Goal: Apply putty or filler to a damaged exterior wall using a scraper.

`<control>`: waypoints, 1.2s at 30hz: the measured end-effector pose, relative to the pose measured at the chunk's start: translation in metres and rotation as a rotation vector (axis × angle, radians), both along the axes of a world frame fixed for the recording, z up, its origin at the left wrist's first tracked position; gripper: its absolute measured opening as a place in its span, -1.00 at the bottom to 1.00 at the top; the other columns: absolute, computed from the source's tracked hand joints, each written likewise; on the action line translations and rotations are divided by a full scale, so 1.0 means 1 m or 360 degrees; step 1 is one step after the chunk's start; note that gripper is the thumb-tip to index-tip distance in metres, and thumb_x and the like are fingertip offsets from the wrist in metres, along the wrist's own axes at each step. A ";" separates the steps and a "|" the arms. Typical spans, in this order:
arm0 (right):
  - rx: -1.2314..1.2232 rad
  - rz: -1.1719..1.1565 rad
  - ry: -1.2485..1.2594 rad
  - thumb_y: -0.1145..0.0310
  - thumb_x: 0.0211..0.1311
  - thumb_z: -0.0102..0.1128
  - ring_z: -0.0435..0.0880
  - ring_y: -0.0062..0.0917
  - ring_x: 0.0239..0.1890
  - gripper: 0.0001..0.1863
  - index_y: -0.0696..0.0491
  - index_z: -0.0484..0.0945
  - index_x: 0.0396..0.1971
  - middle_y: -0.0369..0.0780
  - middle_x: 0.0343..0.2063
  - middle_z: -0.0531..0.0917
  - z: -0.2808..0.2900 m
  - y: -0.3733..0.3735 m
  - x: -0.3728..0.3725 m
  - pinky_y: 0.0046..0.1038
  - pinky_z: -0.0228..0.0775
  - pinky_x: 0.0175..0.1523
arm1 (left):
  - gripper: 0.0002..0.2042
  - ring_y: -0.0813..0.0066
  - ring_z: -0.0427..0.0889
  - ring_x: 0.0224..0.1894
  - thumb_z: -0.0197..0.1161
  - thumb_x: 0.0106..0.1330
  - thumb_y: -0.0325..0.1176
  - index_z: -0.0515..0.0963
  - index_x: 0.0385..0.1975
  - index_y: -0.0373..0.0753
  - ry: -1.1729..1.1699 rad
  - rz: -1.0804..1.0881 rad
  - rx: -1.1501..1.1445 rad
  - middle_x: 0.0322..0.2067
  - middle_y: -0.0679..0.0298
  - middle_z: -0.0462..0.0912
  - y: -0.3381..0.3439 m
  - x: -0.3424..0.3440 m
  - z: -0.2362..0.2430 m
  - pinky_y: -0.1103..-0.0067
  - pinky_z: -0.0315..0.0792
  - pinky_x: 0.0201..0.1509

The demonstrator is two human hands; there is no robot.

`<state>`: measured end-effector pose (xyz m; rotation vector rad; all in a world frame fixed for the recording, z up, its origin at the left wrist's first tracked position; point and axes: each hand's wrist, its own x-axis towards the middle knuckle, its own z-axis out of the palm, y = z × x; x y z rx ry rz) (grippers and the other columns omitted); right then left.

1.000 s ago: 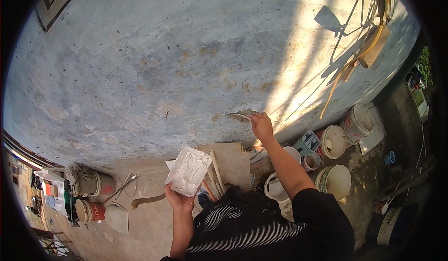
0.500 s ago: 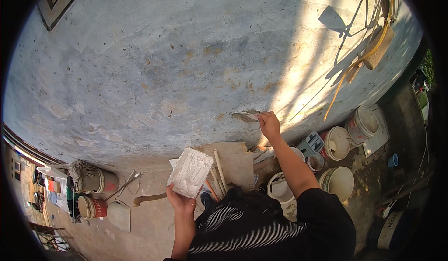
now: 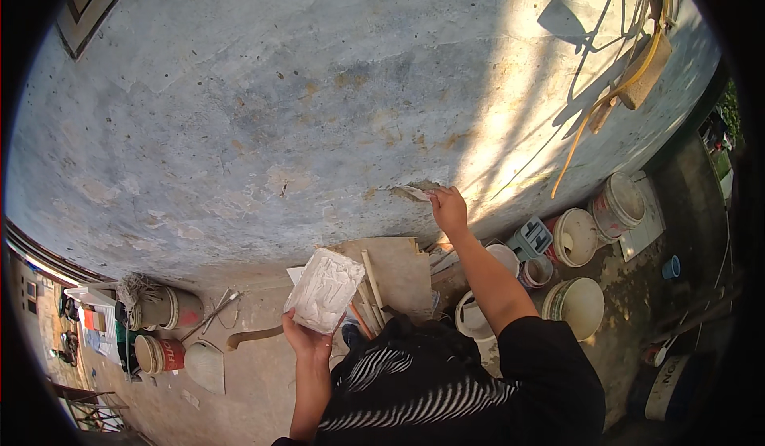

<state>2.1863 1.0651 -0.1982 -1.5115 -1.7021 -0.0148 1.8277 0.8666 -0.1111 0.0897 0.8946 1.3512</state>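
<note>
My left hand [image 3: 306, 336] grips a shallow rectangular white tub [image 3: 302, 281] from its near edge. Thick whitish putty [image 3: 328, 286] fills the tub, its surface ridged and uneven. Farther out and to the right, my right hand [image 3: 449, 209] is closed on what looks like a putty knife [image 3: 417, 193], its handle hidden by the fingers. The pale blade lies against a rough grey-brown damaged patch [image 3: 431, 184] low on the wall. Around this patch the blue-grey wall [image 3: 263, 127] is stained and flaking.
Several buckets [image 3: 578, 306] stand on the floor to the right, with more buckets [image 3: 159, 354] at the left. Pipes [image 3: 371, 282] and a brown board [image 3: 402, 267] lean by the wall's foot. Tools and a yellow strap [image 3: 587, 131] hang at upper right.
My right hand and the putty knife have shifted slightly left along the damaged patch. The tub stays in my left hand, nearly still. The whole view has tilted a little.
</note>
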 end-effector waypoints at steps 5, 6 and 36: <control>0.0058 0.0045 0.0009 0.43 0.12 0.24 0.52 -0.22 -0.36 -0.90 0.06 0.68 -0.36 -0.20 -0.41 0.65 0.003 -0.004 0.009 -0.25 0.42 -0.21 | -0.24 -0.01 0.38 0.29 -0.04 0.16 0.08 0.18 0.37 -0.17 -0.0029 -0.0010 0.0030 0.31 0.10 0.33 -0.002 -0.001 -0.003 -0.04 0.35 0.17; 0.0051 0.0040 -0.0034 0.44 0.13 0.24 0.52 -0.23 -0.35 -0.89 0.06 0.68 -0.36 -0.21 -0.40 0.65 0.001 -0.006 0.000 -0.25 0.42 -0.20 | -0.24 -0.01 0.38 0.29 -0.04 0.16 0.08 0.18 0.37 -0.17 -0.0036 -0.0021 0.0034 0.31 0.10 0.33 0.000 -0.001 -0.002 -0.04 0.35 0.18; 0.0119 0.0099 -0.0045 0.45 0.17 0.18 0.53 -0.20 -0.34 -0.88 0.09 0.68 -0.37 -0.19 -0.42 0.66 0.023 0.013 -0.060 -0.27 0.42 -0.17 | -0.25 -0.01 0.37 0.30 -0.02 0.15 0.07 0.18 0.37 -0.15 -0.0011 0.0051 0.0015 0.32 0.10 0.31 0.004 -0.047 0.001 -0.05 0.33 0.18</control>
